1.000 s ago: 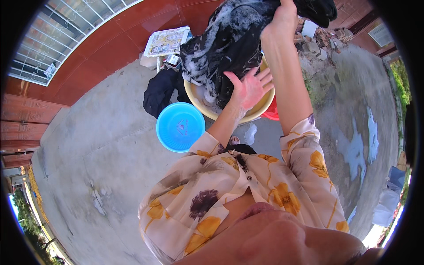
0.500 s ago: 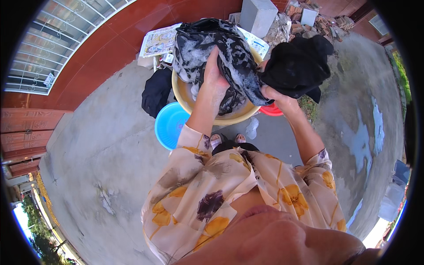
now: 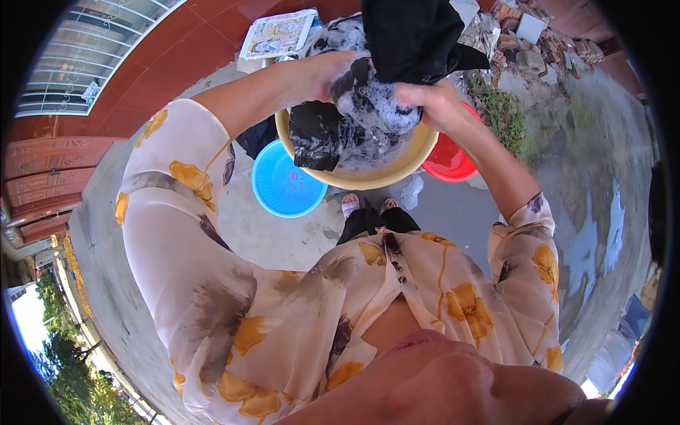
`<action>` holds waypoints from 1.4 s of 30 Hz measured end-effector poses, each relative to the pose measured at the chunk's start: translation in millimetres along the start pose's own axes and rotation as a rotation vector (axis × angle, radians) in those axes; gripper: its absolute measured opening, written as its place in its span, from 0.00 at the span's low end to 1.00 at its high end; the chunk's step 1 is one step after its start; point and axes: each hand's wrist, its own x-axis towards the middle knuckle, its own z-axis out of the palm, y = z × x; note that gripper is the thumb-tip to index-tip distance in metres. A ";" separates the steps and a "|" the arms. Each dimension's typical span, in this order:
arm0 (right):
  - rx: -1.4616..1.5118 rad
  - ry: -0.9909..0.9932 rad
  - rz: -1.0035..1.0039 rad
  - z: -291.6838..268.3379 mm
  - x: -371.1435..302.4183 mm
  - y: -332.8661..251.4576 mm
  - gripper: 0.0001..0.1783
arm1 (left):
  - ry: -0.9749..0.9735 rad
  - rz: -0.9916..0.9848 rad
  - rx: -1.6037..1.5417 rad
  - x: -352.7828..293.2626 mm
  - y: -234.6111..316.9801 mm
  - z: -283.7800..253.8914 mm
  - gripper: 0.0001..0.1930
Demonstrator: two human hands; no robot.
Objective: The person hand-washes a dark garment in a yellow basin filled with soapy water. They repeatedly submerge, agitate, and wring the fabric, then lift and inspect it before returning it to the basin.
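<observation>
Both hands work on a wet black garment above a yellow basin [image 3: 361, 182]. White suds cover the garment's soapy part [image 3: 368, 95] between my hands, while a black bunch [image 3: 414, 42] of cloth sticks up past my right hand. My right hand [image 3: 428, 103] is closed around the cloth on its right side. At its left, my left hand [image 3: 329, 76] grips the garment, the fingers partly hidden by cloth and foam. More black cloth [image 3: 315, 131] hangs into the basin, over the foamy water.
A blue basin [image 3: 287, 188] stands at the left front of the yellow one, with dark cloth [image 3: 258, 138] behind it. To the right is a red basin [image 3: 453, 159]. A printed board [image 3: 278, 35] lies by the red wall. Rubble [image 3: 531, 57] is piled at the back right.
My left elbow has swung out and up to the left. The raised black bunch has shifted left with my right hand. More of the basin's water shows.
</observation>
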 end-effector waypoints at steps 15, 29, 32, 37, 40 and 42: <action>1.120 0.642 0.008 -4.9 -18.2 -7.6 0.22 | -0.659 0.468 -1.211 77.5 -164.5 112.3 0.57; 1.168 0.671 -0.040 -18.4 -72.4 38.3 0.22 | -1.174 1.016 -1.642 150.5 -70.8 96.6 0.23; 1.070 0.626 -0.076 -14.3 -77.6 26.4 0.21 | -0.804 0.941 -1.434 95.7 -74.0 87.0 0.20; 0.739 0.437 -0.227 -5.3 -74.3 5.9 0.13 | -0.193 0.900 -1.141 36.2 -42.2 83.4 0.14; -0.415 0.321 -0.530 6.9 -69.5 -30.7 0.10 | -0.310 0.889 -0.947 16.0 -31.6 74.6 0.24; -0.957 0.244 -0.808 10.4 -61.7 -55.8 0.10 | -0.287 0.815 -0.779 1.2 -25.1 70.0 0.24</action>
